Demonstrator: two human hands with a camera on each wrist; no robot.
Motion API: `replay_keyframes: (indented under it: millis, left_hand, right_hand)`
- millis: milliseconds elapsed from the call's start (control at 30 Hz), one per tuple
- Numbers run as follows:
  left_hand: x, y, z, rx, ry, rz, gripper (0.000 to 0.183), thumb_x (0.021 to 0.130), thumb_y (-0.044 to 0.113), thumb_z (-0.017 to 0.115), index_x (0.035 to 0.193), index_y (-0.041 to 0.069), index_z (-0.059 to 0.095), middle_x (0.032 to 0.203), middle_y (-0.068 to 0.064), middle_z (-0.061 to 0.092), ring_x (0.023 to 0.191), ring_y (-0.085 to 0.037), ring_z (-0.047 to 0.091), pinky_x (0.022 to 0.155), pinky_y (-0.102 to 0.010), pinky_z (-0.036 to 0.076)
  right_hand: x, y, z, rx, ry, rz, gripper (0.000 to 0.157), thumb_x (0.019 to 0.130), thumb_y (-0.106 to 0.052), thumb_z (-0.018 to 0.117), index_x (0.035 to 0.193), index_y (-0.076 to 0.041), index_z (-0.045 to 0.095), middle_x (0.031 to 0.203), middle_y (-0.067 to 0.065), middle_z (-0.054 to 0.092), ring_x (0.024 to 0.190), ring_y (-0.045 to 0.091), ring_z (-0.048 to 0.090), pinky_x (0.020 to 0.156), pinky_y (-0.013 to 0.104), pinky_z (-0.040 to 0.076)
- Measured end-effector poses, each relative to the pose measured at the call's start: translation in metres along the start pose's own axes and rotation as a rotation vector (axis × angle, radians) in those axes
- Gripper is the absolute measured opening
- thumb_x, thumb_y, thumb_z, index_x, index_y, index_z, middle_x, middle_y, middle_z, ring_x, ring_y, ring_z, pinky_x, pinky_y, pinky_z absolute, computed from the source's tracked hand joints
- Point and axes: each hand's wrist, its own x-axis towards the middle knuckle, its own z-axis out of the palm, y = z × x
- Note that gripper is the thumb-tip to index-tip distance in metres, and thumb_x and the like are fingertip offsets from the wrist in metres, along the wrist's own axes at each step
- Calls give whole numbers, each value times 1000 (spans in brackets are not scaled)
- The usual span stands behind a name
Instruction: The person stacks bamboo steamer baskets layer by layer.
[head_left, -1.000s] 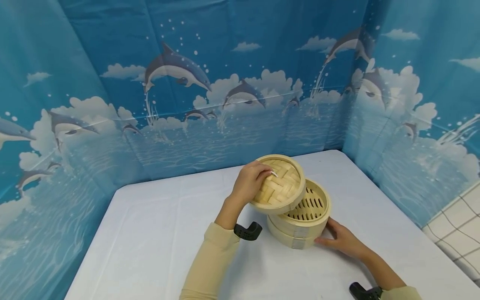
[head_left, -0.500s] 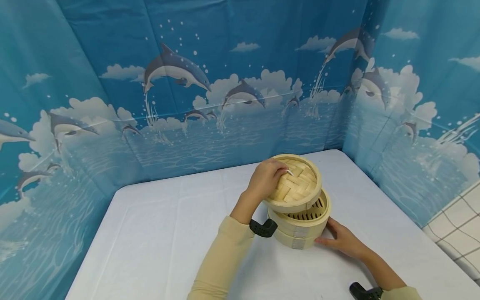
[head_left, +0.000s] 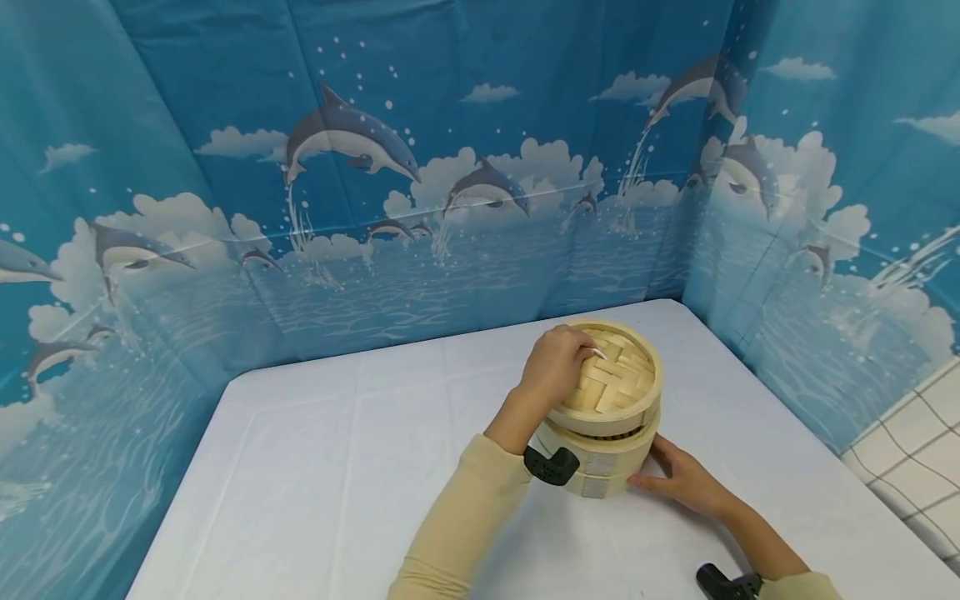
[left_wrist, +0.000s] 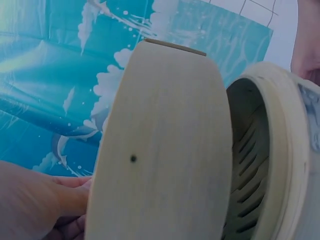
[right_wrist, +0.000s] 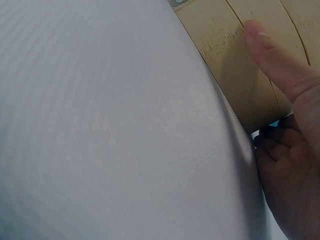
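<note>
My left hand [head_left: 555, 362] pinches the small white handle on top of a round woven bamboo lid [head_left: 621, 377]. Below it stands a bamboo steamer [head_left: 600, 460] of two stacked tiers on the cloth. In the head view the lid almost covers the upper tier, leaving a narrow dark gap at the front. From the left wrist, the lid [left_wrist: 165, 135] is seen edge-on beside the slotted upper tier [left_wrist: 280, 135]. My right hand [head_left: 688, 479] holds the steamer's right side low down. In the right wrist view its thumb [right_wrist: 272, 57] presses the bamboo wall, with the fingers curled near the base.
A white cloth [head_left: 330, 467] covers the table. Blue dolphin-print curtains [head_left: 337, 208] hang behind and along the sides. White tiles [head_left: 930, 458] show at the right edge. Each wrist wears a black camera band [head_left: 551, 465].
My left hand has carried the lid rightward and lower, from beside and above the steamer to nearly over its upper tier. The right hand and the steamer have stayed put.
</note>
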Motion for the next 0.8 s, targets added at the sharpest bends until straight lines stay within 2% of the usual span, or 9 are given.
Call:
replay_keyframes:
  millis: [167,433,600,800]
  left_hand:
    - [-3,7,3,21,-10,-37,17,83,22,50,89,15,65,82,7,57,77,-6,49,67,-12,39]
    - [-5,15,5,80,-48,-54,16,83,21,51,89,17,65,82,8,57,76,-6,50,65,-13,40]
    - [-5,17,10,104,-86,-78,14,83,19,53,90,17,66,84,7,58,79,-6,51,65,-13,41]
    - [-6,18,15,140,-77,-92,13,82,19,54,88,18,66,82,8,58,78,-6,51,65,-13,41]
  right_hand:
    - [0,-1,1,4,11,17,84,72,-25,66,135,-6,14,135,17,18,120,35,16,86,3,16]
    - [0,-2,2,-26,31,36,82,70,-27,67,133,-4,20,134,15,22,120,29,19,85,3,16]
    - [0,-3,1,-19,38,16,76,70,-25,68,130,-5,26,131,14,28,119,17,22,86,4,18]
    - [0,-1,1,-30,45,-8,73,70,-24,68,129,-10,28,129,12,32,117,6,22,87,4,18]
